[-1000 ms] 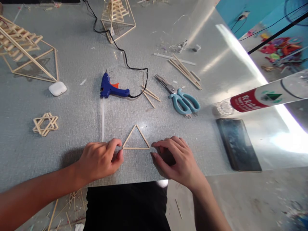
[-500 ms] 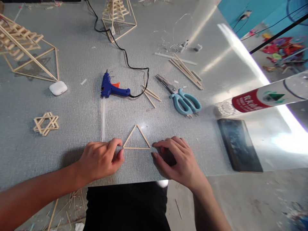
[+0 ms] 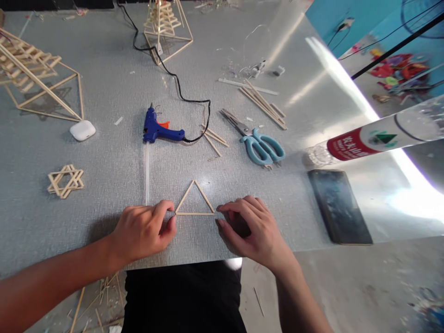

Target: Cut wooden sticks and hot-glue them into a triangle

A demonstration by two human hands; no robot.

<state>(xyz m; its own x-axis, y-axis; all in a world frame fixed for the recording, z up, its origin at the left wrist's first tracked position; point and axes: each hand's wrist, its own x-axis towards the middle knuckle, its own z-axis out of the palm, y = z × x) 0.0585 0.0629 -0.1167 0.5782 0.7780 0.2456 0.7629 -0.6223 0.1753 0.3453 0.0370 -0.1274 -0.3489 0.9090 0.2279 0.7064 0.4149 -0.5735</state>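
Observation:
A small triangle of thin wooden sticks (image 3: 194,199) lies flat on the grey table (image 3: 114,162) near its front edge. My left hand (image 3: 144,230) pinches the triangle's left corner between thumb and forefinger. My right hand (image 3: 250,226) rests at the right corner, fingers curled, fingertips touching that corner. Behind the triangle a blue hot glue gun (image 3: 160,131) lies on its side with its black cord (image 3: 180,88) running to the back. A clear glue stick (image 3: 147,171) lies between the gun and my left hand.
Teal scissors (image 3: 259,142), loose wooden sticks (image 3: 262,104), a dark phone (image 3: 338,206), a clear bottle with a red label (image 3: 367,138), a stick star (image 3: 65,180), a white earbud case (image 3: 82,130), and stick pyramids at back left (image 3: 36,76) and back centre (image 3: 165,25).
None in the hands or the triangle; only the camera has shifted slightly.

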